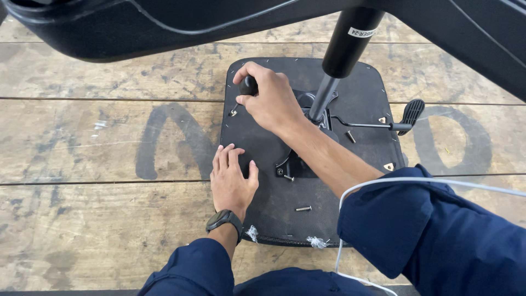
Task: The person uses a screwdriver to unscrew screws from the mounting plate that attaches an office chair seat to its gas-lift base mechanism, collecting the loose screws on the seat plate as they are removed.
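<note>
An upside-down black chair seat [361, 93] lies on a worn wooden surface [98, 159]. My right hand [271, 98] is closed on a black-handled screwdriver [247, 86], its tip down at a bracket near the seat's far left corner. My left hand [233, 178] lies flat with fingers spread on the seat's left edge. A black gas-lift column [342, 49] rises from the metal mechanism [307, 104] at the seat's middle. Loose screws [303, 208] lie on the seat.
A black height lever [408, 115] sticks out to the right of the mechanism. A large black chair part [164, 24] overhangs the top of the view. A white cable [350, 192] loops over my right sleeve. Small metal brackets [389, 166] sit near the seat's right edge.
</note>
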